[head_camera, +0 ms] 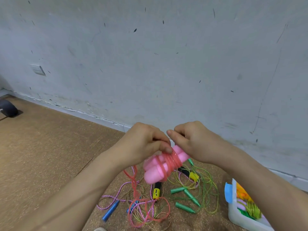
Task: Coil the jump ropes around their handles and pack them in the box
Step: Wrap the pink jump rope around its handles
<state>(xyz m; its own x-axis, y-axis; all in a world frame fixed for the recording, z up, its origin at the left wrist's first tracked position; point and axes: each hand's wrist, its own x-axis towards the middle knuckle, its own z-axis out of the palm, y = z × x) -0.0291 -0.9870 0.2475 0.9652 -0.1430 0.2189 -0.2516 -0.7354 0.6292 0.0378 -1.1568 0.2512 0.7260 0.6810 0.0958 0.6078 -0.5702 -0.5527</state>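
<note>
Two pink handles are held together in the air, with several turns of red-pink rope wound around their middle. My left hand pinches the rope at the top of the coil. My right hand grips the far end of the handles. The loose rest of the pink rope hangs down to the floor into a tangle. A translucent box with a blue latch stands at the lower right and holds coiled ropes in orange, green and purple.
On the cork floor below my hands lie several green handles with thin green-yellow rope, blue handles with purple braided rope, and black-yellow handles. A scuffed white wall rises close behind. A dark object sits at the far left.
</note>
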